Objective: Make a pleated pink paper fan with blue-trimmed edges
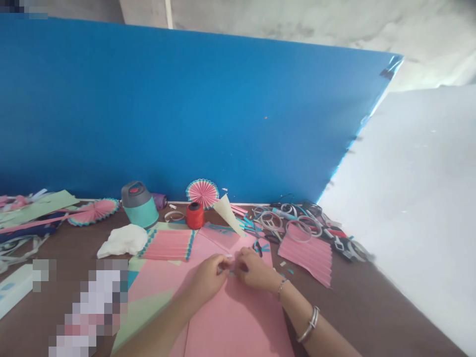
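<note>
My left hand (211,275) and my right hand (256,270) meet over large pink paper sheets (238,317), fingers curled into pinches. A small white scrap (228,256) shows by the left fingertips, and a bit of blue lies between the hands. What either hand pinches is too small to name. Just beyond the right hand are dark-handled scissors (257,248) and blue paper strips (250,224). A pleated pink paper piece (167,245) with blue and yellow edges lies left of the hands; another pleated pink sheet (307,255) lies to the right.
A red thread spool (195,216), a teal lidded container (140,208) and a white cloth-like bundle (123,241) stand behind the sheets. One round paper fan (203,193) leans on the blue partition (208,109). Tape rolls (298,229) clutter the right; a white wall (420,208) borders the table there.
</note>
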Demonstrator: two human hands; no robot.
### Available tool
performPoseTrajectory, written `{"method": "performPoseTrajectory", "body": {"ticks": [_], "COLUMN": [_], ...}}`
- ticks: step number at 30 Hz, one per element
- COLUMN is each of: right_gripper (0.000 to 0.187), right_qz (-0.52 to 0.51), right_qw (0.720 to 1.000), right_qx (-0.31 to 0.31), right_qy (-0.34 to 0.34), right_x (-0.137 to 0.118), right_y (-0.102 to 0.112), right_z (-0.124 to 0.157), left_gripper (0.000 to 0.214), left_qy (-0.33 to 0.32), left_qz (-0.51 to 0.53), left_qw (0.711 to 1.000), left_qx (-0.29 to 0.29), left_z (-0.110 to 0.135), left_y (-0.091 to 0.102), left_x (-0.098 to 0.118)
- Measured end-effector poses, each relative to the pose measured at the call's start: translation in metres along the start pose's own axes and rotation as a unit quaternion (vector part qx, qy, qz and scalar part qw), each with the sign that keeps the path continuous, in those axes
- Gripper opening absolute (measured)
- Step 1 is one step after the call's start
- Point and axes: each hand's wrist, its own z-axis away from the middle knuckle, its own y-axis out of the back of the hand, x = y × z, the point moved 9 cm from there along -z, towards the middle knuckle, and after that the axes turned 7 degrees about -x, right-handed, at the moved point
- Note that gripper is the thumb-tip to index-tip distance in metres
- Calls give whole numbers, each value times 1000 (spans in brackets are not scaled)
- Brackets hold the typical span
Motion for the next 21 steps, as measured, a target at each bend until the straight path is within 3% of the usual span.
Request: {"method": "performPoseTrajectory", "body": {"ticks": [13, 21], "right_gripper": [12, 28], "right_qz": [18, 0], "right_qw": [1000, 1000], "right_qx": [1, -10], "right_qy": [4, -2], "right_x": [7, 24], "right_y": [4, 12], "right_z": [4, 13], "left_gripper": [28, 21], "left_qy": [-13, -8], "left_qz": [-55, -58], "left_qw": [998, 998], "left_qx": [8, 2], "left_z": [2, 7], "left_y": [-4, -2], "left_x": [5, 9]}}
